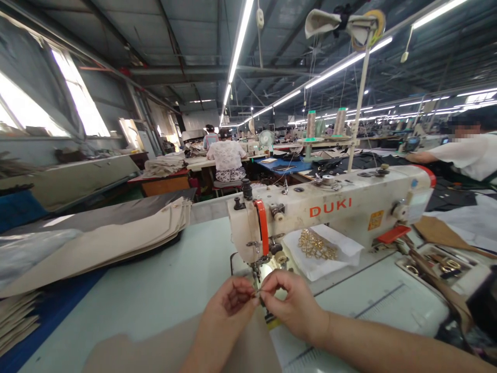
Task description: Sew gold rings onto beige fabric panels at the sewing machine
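The thread [258,293], pinched between both hands just below the needle [257,273] of the machine [330,212], is so fine that, I judge, a small tremor could make it slip loose, or a fingertip could catch the needle. The left hand [229,303] is curled, palm up, thumb and forefinger nipping one end. The right hand [289,303] reaches in from the right, fingertips closed on the other, knuckles up.

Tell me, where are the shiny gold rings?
The gold rings lie piled on white paper under the sewing machine's arm, just beyond and right of the person's right hand.
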A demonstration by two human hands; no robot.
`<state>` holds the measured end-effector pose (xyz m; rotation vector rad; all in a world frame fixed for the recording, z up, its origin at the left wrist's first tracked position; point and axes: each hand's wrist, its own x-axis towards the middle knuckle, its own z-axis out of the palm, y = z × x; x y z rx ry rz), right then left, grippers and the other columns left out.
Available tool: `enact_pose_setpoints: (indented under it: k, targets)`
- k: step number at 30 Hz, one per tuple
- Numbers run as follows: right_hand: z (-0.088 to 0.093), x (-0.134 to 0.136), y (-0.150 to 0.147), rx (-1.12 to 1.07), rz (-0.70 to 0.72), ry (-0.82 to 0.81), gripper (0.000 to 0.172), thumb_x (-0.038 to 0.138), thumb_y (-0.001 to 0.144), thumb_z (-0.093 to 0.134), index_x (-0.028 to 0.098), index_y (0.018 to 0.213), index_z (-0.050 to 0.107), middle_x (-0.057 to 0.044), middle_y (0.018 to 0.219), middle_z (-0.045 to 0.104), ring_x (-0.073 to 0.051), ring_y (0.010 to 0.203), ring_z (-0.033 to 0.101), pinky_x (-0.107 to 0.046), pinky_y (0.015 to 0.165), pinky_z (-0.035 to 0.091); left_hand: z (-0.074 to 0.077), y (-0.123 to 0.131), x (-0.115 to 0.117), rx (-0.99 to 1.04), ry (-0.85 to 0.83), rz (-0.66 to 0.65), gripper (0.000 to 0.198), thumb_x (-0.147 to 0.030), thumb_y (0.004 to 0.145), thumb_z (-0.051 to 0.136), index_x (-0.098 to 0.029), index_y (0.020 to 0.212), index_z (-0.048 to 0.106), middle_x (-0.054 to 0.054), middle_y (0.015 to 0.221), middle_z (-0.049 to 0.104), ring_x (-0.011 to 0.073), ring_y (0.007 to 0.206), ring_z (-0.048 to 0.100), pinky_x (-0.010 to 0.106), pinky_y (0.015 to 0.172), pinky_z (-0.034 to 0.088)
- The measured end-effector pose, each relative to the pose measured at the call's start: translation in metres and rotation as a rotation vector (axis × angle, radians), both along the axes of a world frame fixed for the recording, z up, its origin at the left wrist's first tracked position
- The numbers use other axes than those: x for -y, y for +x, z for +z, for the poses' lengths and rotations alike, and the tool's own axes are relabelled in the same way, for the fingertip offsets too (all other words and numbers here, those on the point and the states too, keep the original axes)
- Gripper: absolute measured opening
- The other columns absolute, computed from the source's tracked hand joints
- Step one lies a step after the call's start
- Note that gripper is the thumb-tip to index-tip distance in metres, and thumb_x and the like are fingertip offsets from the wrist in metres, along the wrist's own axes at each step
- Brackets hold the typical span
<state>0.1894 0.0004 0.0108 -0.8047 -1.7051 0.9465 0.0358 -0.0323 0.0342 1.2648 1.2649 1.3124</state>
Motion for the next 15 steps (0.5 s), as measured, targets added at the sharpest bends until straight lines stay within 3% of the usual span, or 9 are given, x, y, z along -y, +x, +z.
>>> enact_pose_setpoints:
  k: [5, 8, 11, 15]
  targets:
    - [0.004, 0.002, 0.001, 0.009, 0.058, -0.033, 0.005, 0.018, 0.071, 0.058, 0.017, 0.067, 0.06, -0.001, 0.066, 0.062, -0.012, 0.063, 0.057, -0.022, 0.06, 0.045, 0.004, 0.002, 0.005, -0.136, 0.026, 0.022, 0.02, -0.034, 0.063, 0.071, -0.018, 0.066, 0.06, -0.001, 0.064, 0.06, 0.0153, 0.064, 0.058, 0.024, 0.062, 0.048]
    - [0.003, 0.001, 0.001, -0.064, 0.112, -0.128, 0.005, 0.023, 0.072, 0.061, 0.018, 0.073, 0.06, 0.0, 0.067, 0.061, -0.012, 0.063, 0.055, -0.023, 0.062, 0.044, 0.005, 0.002, 0.009, -0.227, 0.089, 0.062, 0.017, -0.034, 0.067, 0.067, -0.019, 0.067, 0.059, 0.0, 0.065, 0.061, 0.0156, 0.064, 0.058, 0.024, 0.062, 0.048]
    - [-0.001, -0.002, -0.001, -0.204, 0.179, -0.265, 0.017, 0.025, 0.069, 0.067, 0.018, 0.081, 0.058, 0.001, 0.069, 0.061, -0.012, 0.063, 0.056, -0.024, 0.064, 0.044, 0.005, 0.0, 0.012, -0.316, 0.143, 0.081, 0.013, -0.032, 0.071, 0.063, -0.02, 0.069, 0.06, 0.0, 0.068, 0.062, 0.0158, 0.066, 0.059, 0.024, 0.064, 0.049]
    - [-0.003, -0.003, -0.002, -0.242, 0.242, -0.374, 0.018, 0.029, 0.068, 0.069, 0.018, 0.078, 0.059, 0.002, 0.065, 0.06, -0.011, 0.06, 0.053, -0.023, 0.061, 0.043, 0.002, -0.002, 0.014, -0.382, 0.179, 0.089, 0.01, -0.031, 0.073, 0.061, -0.021, 0.071, 0.061, 0.0, 0.07, 0.063, 0.0165, 0.068, 0.06, 0.025, 0.067, 0.049]
